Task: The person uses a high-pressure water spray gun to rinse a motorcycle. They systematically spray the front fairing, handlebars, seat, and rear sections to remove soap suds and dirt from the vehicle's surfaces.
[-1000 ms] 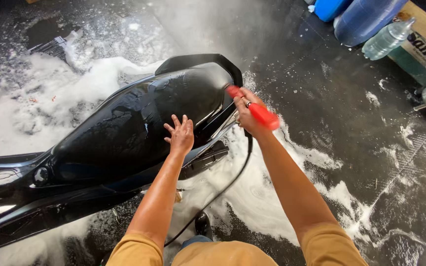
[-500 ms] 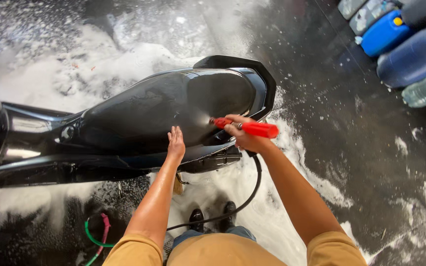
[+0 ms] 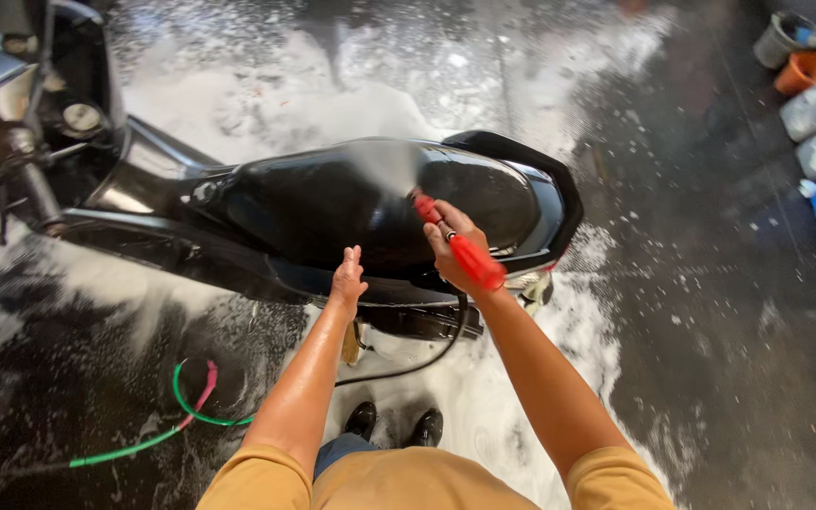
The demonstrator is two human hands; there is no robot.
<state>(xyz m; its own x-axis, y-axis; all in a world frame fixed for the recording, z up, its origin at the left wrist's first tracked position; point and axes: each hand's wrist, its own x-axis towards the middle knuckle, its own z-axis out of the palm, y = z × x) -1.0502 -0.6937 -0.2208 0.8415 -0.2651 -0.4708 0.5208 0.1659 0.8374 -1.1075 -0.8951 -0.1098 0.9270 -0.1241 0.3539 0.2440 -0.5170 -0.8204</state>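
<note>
My right hand (image 3: 453,241) grips a red plastic spray gun (image 3: 460,247), misting the glossy black seat (image 3: 332,203). My left hand's (image 3: 348,280) fingers spread open, just beside the seat's wet edge.

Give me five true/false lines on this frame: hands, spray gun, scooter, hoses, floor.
1. The right hand grips a red spray gun that is spraying onto the black scooter seat. True.
2. The left hand holds a sponge. False: it is empty, fingers spread, at the seat's near edge.
3. A green hose lies on the wet floor to the person's left. True.
4. The floor is dry and free of foam. False: white foam covers much of it.
5. The scooter lies on its side. False: it stands upright.
</note>
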